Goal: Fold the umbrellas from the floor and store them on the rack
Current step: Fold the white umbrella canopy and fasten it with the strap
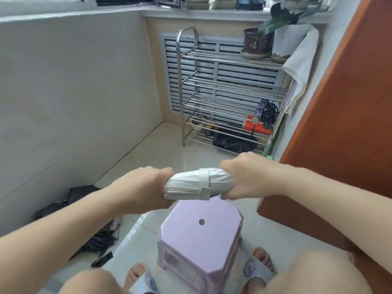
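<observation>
The left hand [146,187] and right hand [244,177] grip each end of a strapped white umbrella [197,184]; below stands a pink stool [201,236], with the metal rack [229,90] beyond and a black umbrella [84,209] left.

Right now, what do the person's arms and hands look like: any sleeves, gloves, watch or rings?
Both forearms are bare to the frame edge, with no sleeve in view. The left hand and right hand wear no gloves. No watch, bracelet or band shows at either wrist, and no ring shows on the visible fingers. Fingertips are mostly hidden, so nails cannot be judged.
</observation>
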